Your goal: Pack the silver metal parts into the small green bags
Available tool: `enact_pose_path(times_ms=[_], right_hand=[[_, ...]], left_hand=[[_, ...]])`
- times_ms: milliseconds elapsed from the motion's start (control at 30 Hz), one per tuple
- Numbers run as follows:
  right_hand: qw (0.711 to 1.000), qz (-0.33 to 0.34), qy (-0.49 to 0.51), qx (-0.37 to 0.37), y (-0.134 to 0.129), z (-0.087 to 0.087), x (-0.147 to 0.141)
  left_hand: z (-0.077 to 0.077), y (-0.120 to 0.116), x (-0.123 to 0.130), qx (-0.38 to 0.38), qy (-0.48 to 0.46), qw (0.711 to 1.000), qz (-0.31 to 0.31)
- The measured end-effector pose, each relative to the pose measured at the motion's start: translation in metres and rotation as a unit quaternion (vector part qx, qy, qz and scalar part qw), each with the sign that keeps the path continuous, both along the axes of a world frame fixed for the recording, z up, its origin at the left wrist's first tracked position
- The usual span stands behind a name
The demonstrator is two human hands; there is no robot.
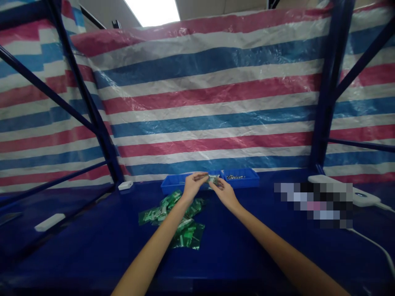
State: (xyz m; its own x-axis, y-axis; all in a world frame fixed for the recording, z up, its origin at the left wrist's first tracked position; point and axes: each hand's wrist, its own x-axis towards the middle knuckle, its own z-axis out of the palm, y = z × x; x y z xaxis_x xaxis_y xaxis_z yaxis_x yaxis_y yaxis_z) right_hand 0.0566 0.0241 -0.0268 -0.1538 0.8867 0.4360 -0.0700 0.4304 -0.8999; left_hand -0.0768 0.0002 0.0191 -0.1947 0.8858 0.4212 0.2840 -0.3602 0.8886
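Blue tabletop (247, 250) bears heaped green packets (187, 237), perhaps finished, while left hand (193, 186) and right hand (226, 193) pinch a small packet (213, 178) in their fingers before the left tray (170, 186), metal bits (235, 177) remaining in the right tray (251, 180).

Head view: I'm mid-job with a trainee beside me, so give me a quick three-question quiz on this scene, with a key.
1. True or false: the green packets lie nearer the camera than the right blue tray.
2. Where are the small shiny pieces?
A) On the striped sheet
B) In the right blue tray
C) On top of the green packets
3. What is held between the left hand and the right hand?

Key:
1. True.
2. B.
3. A small pale item, too small to identify.
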Motion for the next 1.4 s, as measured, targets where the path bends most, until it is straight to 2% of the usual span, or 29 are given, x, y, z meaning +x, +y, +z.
enact_pose_path(times_ms=[67, 133, 267, 400, 533, 767, 900, 1000, 1100, 1167, 1233, 1333, 1400], right_hand=[[0.999, 0.042, 0.029, -0.010, 0.000, -0.001, -0.002], [0.998, 0.052, 0.043, 0.011, -0.001, 0.000, -0.002], [0.997, 0.029, 0.063, 0.041, -0.008, 0.009, 0.002], [0.992, -0.008, 0.127, 0.009, -0.011, 0.019, 0.008], [0.991, 0.001, 0.137, -0.007, -0.008, 0.023, 0.013], [0.995, 0.040, 0.083, 0.040, -0.005, 0.021, 0.013], [0.993, -0.021, 0.019, 0.115, -0.005, 0.018, 0.018], [0.977, -0.081, -0.018, 0.195, -0.007, 0.019, 0.022], [0.977, -0.078, -0.023, 0.196, -0.010, 0.021, 0.023], [0.984, -0.061, -0.022, 0.163, -0.011, 0.020, 0.021], [0.989, -0.054, -0.034, 0.133, -0.011, 0.017, 0.018], [0.986, -0.041, -0.100, 0.126, -0.010, 0.010, 0.017], [0.973, -0.030, -0.169, 0.156, -0.010, 0.006, 0.017]], left_hand=[[-0.005, -0.001, 0.004, 0.005, -0.066, 0.998, 0.005], [-0.010, -0.003, 0.005, 0.010, -0.091, 0.996, 0.008], [-0.012, -0.009, 0.000, -0.001, -0.123, 0.992, 0.003], [-0.010, -0.015, 0.004, -0.037, -0.144, 0.988, -0.035], [-0.012, -0.019, 0.011, -0.027, -0.120, 0.991, -0.047], [-0.020, -0.014, 0.009, 0.057, -0.098, 0.994, -0.001], [-0.019, -0.014, 0.002, 0.101, -0.039, 0.994, 0.013], [-0.017, -0.016, -0.001, 0.117, 0.028, 0.992, 0.023], [-0.016, -0.016, -0.003, 0.124, 0.071, 0.989, 0.046], [-0.014, -0.013, -0.008, 0.131, 0.065, 0.987, 0.072], [-0.012, -0.008, -0.017, 0.143, 0.039, 0.981, 0.129], [-0.007, 0.001, -0.039, 0.128, 0.012, 0.951, 0.280], [-0.005, 0.006, -0.055, 0.057, 0.060, 0.928, 0.364]])
